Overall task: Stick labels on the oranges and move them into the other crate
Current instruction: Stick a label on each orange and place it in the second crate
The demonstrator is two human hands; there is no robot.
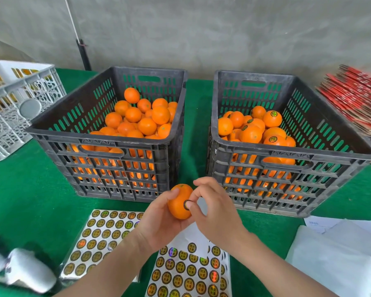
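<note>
1. My left hand (159, 224) grips an orange (178, 207) above the green table (30, 200), just before the near right corner of the left black crate (99, 144).
2. My right hand (217, 213), fingers curled, thumbs a round label (186, 204) onto it.

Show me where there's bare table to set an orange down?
Bare green cloth lies left of the left crate, between the white crate and the sticker sheets. A narrow strip runs between it and the right crate. Crowded in front, below the held orange: sticker sheets, white papers.
</note>
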